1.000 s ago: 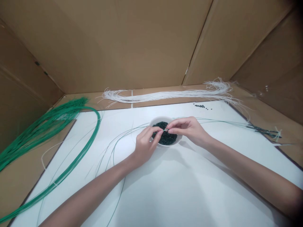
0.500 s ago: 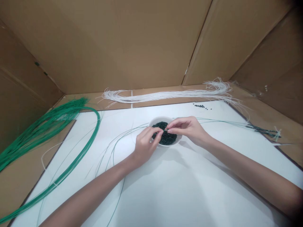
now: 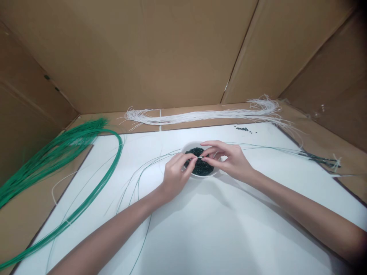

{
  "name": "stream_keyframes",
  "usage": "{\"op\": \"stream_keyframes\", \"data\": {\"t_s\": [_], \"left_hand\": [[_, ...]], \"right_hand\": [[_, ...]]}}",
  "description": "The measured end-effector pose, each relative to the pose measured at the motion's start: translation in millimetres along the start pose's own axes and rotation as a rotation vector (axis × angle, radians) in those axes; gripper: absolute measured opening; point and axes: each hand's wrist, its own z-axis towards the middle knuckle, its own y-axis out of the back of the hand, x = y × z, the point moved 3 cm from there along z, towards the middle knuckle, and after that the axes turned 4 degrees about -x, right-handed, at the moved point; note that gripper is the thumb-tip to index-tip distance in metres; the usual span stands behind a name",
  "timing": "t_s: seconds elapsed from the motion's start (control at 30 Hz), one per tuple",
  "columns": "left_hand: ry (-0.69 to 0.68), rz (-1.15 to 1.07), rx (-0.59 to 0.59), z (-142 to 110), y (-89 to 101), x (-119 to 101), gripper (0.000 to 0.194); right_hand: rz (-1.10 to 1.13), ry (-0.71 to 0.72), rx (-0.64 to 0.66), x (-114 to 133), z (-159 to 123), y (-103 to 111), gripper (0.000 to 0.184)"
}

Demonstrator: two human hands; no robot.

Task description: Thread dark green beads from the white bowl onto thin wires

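Note:
A white bowl (image 3: 204,176) filled with small dark green beads (image 3: 204,168) stands on the white board, under both hands. My left hand (image 3: 176,172) is closed over its left rim, thumb and forefinger pinching a thin strand (image 3: 200,157). A short piece of it shows pale between the fingertips. From the right, my right hand (image 3: 229,158) meets it with a thumb-and-finger pinch, the forefinger stretched out above. Anything tiny in that right pinch is hidden. Thin green strands (image 3: 147,162) run out left of the bowl, passing behind my left hand.
Bundled green strands (image 3: 110,168) curve along the left. White strands (image 3: 200,115) lie across the back by a cardboard wall (image 3: 149,57). Loose beads (image 3: 242,129) sit at back right. Near the right edge is a tied bunch of beaded strands (image 3: 321,157).
My right forefinger has lifted away from the thumb and stretched out over the bowl. More of the pale strand shows between the fingertips. The left hand has hardly moved.

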Motion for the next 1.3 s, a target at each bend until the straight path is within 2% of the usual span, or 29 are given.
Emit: {"op": "stream_keyframes", "data": {"t_s": [0.43, 0.53, 0.8, 1.07, 1.3], "left_hand": [[-0.058, 0.014, 0.047, 0, -1.6, 0, 0.009], [-0.068, 0.021, 0.04, 0, -1.1, -1, 0.009], [-0.041, 0.009, 0.009, 1, 0.8, -2, 0.006], [0.045, -0.007, 0.009, 3, 2.5, -4, 0.007], [0.048, -0.007, 0.028, 3, 2.1, -6, 0.01]], "right_hand": [[-0.362, 0.192, 0.04, 5, -5, 0, 0.039], [-0.339, 0.199, 0.038, 7, -4, 0, 0.04], [-0.167, 0.095, -0.024, 11, -2, 3, 0.037], [-0.141, 0.115, -0.046, 11, -2, 4, 0.034], [-0.123, 0.129, -0.058, 9, -3, 3, 0.035]]}}
